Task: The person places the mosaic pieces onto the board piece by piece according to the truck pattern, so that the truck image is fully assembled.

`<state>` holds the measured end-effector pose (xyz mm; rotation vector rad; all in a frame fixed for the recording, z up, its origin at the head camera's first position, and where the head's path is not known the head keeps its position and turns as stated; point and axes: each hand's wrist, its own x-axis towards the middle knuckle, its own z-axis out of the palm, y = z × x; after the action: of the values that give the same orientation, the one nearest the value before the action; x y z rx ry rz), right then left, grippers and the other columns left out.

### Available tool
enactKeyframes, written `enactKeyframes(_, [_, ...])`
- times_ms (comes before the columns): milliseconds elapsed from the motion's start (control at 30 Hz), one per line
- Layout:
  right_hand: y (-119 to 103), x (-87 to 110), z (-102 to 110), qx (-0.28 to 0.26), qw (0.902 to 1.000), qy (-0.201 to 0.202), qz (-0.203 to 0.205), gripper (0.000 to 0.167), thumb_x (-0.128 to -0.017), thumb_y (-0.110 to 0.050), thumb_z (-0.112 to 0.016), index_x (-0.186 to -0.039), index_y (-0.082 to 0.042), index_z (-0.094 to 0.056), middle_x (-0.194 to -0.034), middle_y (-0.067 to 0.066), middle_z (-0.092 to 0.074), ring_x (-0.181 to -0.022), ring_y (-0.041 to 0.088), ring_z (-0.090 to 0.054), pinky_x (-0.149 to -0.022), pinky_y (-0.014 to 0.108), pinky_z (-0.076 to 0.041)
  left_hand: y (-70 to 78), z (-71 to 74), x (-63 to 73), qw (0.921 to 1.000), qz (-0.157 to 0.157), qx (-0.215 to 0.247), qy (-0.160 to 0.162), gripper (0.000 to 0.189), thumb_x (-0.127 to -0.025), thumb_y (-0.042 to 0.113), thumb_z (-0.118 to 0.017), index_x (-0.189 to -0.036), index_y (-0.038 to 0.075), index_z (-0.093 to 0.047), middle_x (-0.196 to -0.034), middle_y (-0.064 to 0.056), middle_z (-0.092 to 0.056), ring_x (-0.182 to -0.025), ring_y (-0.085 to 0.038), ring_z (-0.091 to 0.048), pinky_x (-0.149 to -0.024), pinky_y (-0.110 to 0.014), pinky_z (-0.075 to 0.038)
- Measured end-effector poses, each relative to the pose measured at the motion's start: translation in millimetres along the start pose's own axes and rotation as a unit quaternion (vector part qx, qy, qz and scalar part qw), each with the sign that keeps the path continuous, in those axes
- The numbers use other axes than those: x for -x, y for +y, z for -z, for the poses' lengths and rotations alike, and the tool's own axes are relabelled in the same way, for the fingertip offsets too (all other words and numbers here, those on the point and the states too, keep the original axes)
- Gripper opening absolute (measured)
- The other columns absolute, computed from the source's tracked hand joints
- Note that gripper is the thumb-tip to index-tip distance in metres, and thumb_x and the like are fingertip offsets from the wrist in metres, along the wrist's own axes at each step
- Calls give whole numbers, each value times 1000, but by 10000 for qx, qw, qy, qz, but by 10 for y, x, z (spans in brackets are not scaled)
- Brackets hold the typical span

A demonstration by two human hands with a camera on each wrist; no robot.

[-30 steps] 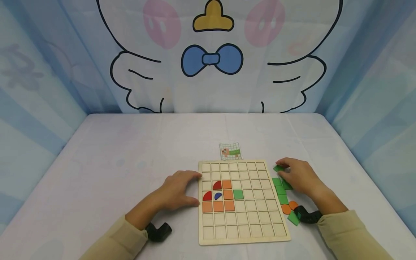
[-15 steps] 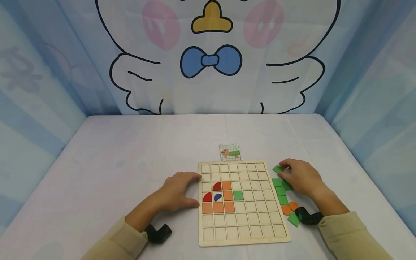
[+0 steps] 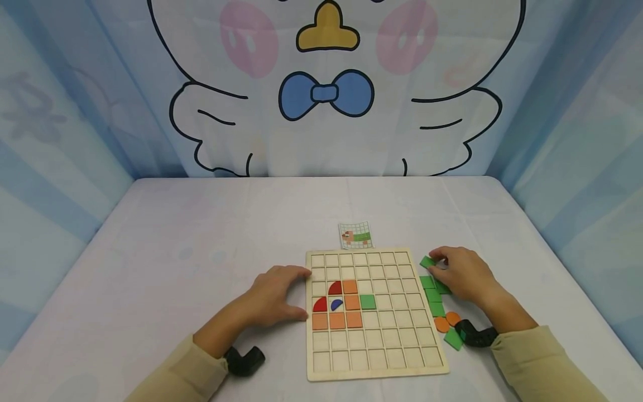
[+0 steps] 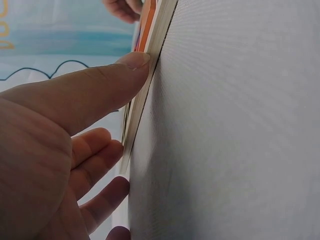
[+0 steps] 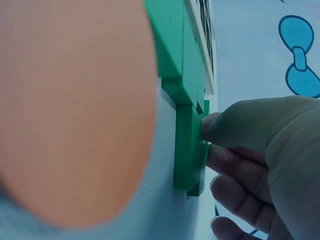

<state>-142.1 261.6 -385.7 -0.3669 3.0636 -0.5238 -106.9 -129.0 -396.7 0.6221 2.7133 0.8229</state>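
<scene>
My left hand [image 3: 271,295] rests at the left edge of the wooden grid board [image 3: 377,363]. Its thumb tip touches the board's side in the left wrist view, the other fingers relaxed. On the board lie orange square tiles [image 3: 337,321], two red quarter-circle tiles [image 3: 320,305], a blue-and-white tile [image 3: 336,305] and one green square tile [image 3: 368,302]. Beyond the board's right edge, my right hand [image 3: 464,273] pinches a loose green square tile [image 3: 427,262] between thumb and fingers. In the right wrist view, the fingertips partly hide the green tiles [image 5: 187,150].
Several other green tiles [image 3: 436,309] and two orange round tiles [image 3: 442,324] lie along the board's right side. A small picture card [image 3: 355,235] with a gridded animal design sits behind the board. A printed curtain [image 3: 326,145] hangs behind the white table [image 3: 226,223].
My right hand has shifted the pinched green tile slightly left, toward the board. My left hand keeps its place at the board's edge.
</scene>
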Motion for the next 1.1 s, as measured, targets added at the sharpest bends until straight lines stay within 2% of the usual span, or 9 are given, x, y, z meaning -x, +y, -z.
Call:
enactKeyframes(200, [-36,25,15,-101,9999,63,-13,35,-92,-16,-68,-119,6,-66,-112,22,-67,-101,38,-61,-83,54,-49,1,-3,2,10000,29,8,-14,72,-77,28,-88,-139,10,-55,-140,-5,-55,-132,-30,-44,-105,-56,-33])
enactKeyframes(433, [-130,92,57,-348,9993,52,86,34,-93,-16,-67,-121,3,-67,-114,20,-66,-103,38,-61,-82,55,-50,8,1,7,10000,42,1,-26,73,-77,29,-88,-139,10,-55,-140,-5,-55,-131,-30,-44,-104,-56,-34])
enactKeyframes(1100, [-465,269,14,-351,9952,127,903,30,-88,-9,-74,-116,-1,-69,-108,11,-66,-94,29,-62,-77,46,-52,6,1,3,10000,21,-31,-11,72,-77,28,-87,-139,10,-55,-141,-5,-55,-131,-30,-44,-105,-56,-34])
